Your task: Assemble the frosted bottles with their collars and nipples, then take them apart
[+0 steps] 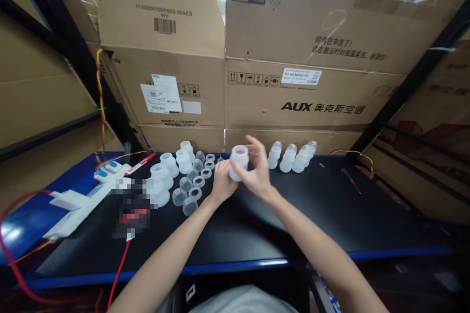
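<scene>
Above the black mat, a translucent white baby bottle (240, 156) stands nearly upright with its open mouth facing up. My left hand (223, 181) is wrapped round its left side and lower part. On the other side, my right hand (259, 171) has its fingers raised and apart beside the neck, its thumb reaching across the front of the bottle. Whether that thumb presses on it I cannot tell. To the left lie clear domed caps (185, 185) and collar rings (199, 182) in rows. Beyond them stand several open bottle bodies (169, 164).
Several assembled bottles (288, 158) stand at the back right. A screwdriver (351, 181) lies farther right. At left are a power strip (84, 200), a red marker (140, 164), a red cable (119, 269) and a pixelated object. Cardboard (257, 107) walls off the back.
</scene>
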The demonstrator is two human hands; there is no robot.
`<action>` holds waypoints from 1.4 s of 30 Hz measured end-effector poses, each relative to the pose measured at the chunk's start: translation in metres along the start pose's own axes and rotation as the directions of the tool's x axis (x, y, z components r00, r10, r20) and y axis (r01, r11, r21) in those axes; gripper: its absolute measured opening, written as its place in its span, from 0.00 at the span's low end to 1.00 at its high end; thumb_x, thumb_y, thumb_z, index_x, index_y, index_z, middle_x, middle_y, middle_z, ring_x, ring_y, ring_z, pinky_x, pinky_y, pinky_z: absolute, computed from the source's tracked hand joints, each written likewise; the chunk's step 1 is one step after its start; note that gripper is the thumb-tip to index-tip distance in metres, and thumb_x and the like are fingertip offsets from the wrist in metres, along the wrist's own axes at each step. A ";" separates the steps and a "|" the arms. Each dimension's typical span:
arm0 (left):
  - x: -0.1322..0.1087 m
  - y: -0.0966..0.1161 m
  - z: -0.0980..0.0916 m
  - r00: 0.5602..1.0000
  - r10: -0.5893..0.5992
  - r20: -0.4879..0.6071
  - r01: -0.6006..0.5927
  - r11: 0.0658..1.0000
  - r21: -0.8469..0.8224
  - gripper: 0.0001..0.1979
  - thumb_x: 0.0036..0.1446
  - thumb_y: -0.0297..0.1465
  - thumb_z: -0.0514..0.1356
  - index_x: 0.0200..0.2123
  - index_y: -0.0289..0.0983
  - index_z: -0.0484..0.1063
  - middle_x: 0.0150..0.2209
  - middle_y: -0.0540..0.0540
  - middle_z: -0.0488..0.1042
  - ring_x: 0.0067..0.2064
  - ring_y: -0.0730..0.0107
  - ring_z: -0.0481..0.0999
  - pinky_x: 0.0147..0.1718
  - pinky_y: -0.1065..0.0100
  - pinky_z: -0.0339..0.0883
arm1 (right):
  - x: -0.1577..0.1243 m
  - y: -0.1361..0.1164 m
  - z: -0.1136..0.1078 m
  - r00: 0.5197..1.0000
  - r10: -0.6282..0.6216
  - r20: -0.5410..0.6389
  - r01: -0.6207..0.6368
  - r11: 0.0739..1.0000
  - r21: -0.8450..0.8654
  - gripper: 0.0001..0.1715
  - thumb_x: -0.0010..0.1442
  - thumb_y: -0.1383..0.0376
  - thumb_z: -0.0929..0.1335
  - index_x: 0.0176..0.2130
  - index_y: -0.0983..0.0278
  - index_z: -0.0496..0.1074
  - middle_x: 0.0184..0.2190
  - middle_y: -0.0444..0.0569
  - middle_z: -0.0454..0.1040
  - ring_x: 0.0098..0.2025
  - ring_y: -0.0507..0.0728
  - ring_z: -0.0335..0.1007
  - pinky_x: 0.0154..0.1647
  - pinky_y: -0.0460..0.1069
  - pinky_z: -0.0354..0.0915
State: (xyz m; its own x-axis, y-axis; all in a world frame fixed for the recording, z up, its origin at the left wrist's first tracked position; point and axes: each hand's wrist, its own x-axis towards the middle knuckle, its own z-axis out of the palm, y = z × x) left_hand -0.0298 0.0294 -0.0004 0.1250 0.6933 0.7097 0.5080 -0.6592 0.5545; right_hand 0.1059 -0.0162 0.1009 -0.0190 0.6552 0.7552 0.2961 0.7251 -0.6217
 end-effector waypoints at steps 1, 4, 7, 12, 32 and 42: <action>0.003 -0.002 -0.001 0.996 -0.071 -0.062 0.068 0.996 -0.049 0.17 0.69 0.39 0.64 0.57 0.40 0.78 0.55 0.37 0.82 0.59 0.47 0.80 0.62 0.44 0.70 | 0.002 0.016 -0.015 0.999 -0.005 -0.045 0.003 0.999 -0.041 0.39 0.67 0.52 0.74 0.70 0.61 0.63 0.53 0.58 0.80 0.51 0.63 0.81 0.53 0.57 0.78; 0.011 -0.003 -0.005 0.935 -0.299 -0.194 0.237 0.928 -0.286 0.21 0.67 0.45 0.66 0.55 0.39 0.78 0.55 0.37 0.83 0.57 0.52 0.81 0.62 0.49 0.71 | -0.001 0.061 -0.048 0.998 -0.052 -0.025 0.045 0.973 -0.224 0.27 0.63 0.51 0.78 0.56 0.60 0.76 0.49 0.55 0.82 0.50 0.64 0.81 0.55 0.60 0.77; 0.014 0.001 -0.009 0.914 -0.372 -0.162 0.272 0.858 -0.435 0.25 0.65 0.50 0.68 0.54 0.38 0.79 0.55 0.37 0.83 0.55 0.55 0.83 0.60 0.53 0.72 | -0.015 0.089 -0.060 0.984 -0.102 0.144 0.142 0.942 -0.306 0.22 0.65 0.53 0.78 0.54 0.60 0.79 0.51 0.55 0.82 0.51 0.63 0.82 0.57 0.58 0.77; 0.008 0.011 -0.007 0.957 -0.289 0.013 0.264 0.854 -0.448 0.24 0.62 0.49 0.70 0.52 0.38 0.81 0.52 0.38 0.85 0.53 0.55 0.83 0.58 0.54 0.73 | -0.032 0.102 -0.053 0.964 -0.092 0.250 0.181 0.915 -0.361 0.40 0.64 0.53 0.79 0.69 0.60 0.70 0.51 0.55 0.84 0.50 0.62 0.84 0.56 0.57 0.78; 0.000 0.035 -0.013 0.956 -0.264 0.127 0.289 0.776 -0.560 0.24 0.63 0.48 0.70 0.52 0.36 0.84 0.49 0.38 0.86 0.50 0.51 0.86 0.54 0.55 0.79 | -0.034 0.077 -0.053 0.922 -0.338 0.191 0.388 0.788 -0.478 0.26 0.69 0.52 0.76 0.60 0.61 0.78 0.49 0.58 0.85 0.47 0.65 0.85 0.50 0.60 0.78; 0.002 0.031 -0.019 0.984 -0.139 0.116 0.178 0.856 -0.485 0.22 0.59 0.41 0.73 0.54 0.38 0.85 0.52 0.39 0.84 0.47 0.59 0.86 0.48 0.59 0.84 | -0.033 0.065 -0.057 0.958 -0.142 0.250 0.236 0.885 -0.402 0.41 0.66 0.52 0.77 0.71 0.60 0.67 0.48 0.53 0.85 0.48 0.63 0.84 0.54 0.58 0.79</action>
State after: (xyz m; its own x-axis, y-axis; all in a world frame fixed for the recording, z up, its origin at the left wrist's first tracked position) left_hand -0.0303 0.0050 0.0265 0.1512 0.8071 0.5707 0.0438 -0.5823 0.8118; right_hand 0.1804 -0.0028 0.0472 -0.2989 0.5774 0.7598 0.6415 0.7110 -0.2880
